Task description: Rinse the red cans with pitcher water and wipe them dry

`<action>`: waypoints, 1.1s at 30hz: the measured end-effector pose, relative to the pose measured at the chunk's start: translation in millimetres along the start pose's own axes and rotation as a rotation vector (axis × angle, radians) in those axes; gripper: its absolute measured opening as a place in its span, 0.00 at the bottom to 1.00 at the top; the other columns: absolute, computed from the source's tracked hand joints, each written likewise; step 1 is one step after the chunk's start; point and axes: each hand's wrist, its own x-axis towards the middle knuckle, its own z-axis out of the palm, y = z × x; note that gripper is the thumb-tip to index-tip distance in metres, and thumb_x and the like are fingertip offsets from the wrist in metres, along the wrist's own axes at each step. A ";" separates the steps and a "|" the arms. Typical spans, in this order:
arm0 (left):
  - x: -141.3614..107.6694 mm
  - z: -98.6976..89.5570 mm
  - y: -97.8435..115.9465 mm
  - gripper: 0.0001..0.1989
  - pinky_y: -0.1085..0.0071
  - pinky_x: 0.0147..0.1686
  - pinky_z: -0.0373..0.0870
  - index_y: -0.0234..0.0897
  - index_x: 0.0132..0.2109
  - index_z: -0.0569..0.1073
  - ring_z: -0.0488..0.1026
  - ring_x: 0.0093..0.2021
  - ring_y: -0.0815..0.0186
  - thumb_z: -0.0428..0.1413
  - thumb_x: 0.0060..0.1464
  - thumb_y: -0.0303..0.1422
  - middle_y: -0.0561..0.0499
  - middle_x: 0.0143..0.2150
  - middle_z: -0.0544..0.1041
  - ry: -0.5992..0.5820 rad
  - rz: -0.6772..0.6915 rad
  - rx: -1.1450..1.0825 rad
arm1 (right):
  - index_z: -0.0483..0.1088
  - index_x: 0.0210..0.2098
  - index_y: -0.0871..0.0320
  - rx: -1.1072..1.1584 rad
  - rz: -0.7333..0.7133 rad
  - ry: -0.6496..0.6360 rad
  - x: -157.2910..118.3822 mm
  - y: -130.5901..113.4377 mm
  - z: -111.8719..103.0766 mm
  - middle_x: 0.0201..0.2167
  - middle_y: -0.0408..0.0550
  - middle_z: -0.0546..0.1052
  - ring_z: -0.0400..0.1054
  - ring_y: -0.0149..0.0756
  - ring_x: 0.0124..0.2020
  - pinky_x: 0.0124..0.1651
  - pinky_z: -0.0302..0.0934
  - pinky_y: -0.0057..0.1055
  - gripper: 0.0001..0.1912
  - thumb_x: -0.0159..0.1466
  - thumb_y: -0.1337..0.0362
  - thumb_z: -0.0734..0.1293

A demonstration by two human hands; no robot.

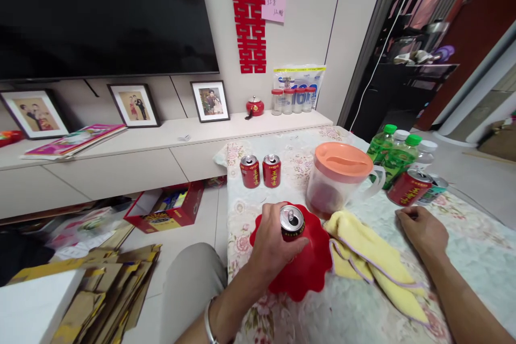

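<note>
My left hand (pixel 272 239) is wrapped round an opened drink can (pixel 292 220) with a silver top, over a red scalloped plate (pixel 308 274). Two red drink cans (pixel 250 172) stand side by side beyond the plate, their tops opened. My right hand (pixel 424 230) rests on the tablecloth at the right, fingers curled, near another red can (pixel 410 188); what the fingers hold, if anything, is hidden. Between my hands lies a crumpled yellow cloth (pixel 371 252). Behind it stands a clear plastic pitcher (pixel 332 188) with an orange lid and dark contents.
Several bottles (pixel 397 153) with green and white caps stand at the right back, beside a teal-edged container (pixel 437 189). A long white cabinet (pixel 161 145) carries framed photos (pixel 209 101) and red-lidded jars (pixel 296 101). Flattened cardboard (pixel 108 290) and a red box (pixel 169 209) lie on the floor.
</note>
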 end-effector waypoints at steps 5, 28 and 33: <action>12.1 -8.0 -8.7 0.27 0.50 0.60 0.74 0.42 0.53 0.70 0.75 0.54 0.50 0.66 0.44 0.31 0.48 0.50 0.70 0.067 0.047 0.045 | 0.75 0.40 0.56 0.047 -0.019 0.025 2.5 3.4 3.9 0.36 0.49 0.78 0.70 0.41 0.37 0.42 0.61 0.38 0.13 0.70 0.53 0.65; 35.7 -23.9 -26.3 0.30 0.52 0.55 0.75 0.43 0.55 0.69 0.80 0.53 0.49 0.68 0.46 0.44 0.47 0.50 0.82 -0.002 -0.072 -0.173 | 0.74 0.33 0.54 0.686 -0.146 0.199 -30.6 -7.9 1.6 0.30 0.49 0.80 0.72 0.45 0.34 0.45 0.68 0.43 0.20 0.51 0.45 0.71; 27.0 -21.3 -24.7 0.30 0.50 0.56 0.75 0.42 0.54 0.67 0.80 0.52 0.49 0.66 0.48 0.46 0.45 0.50 0.81 0.055 -0.079 -0.200 | 0.78 0.42 0.55 1.026 -0.364 0.013 -57.6 -44.3 -10.2 0.40 0.51 0.83 0.78 0.47 0.45 0.50 0.73 0.43 0.27 0.56 0.40 0.75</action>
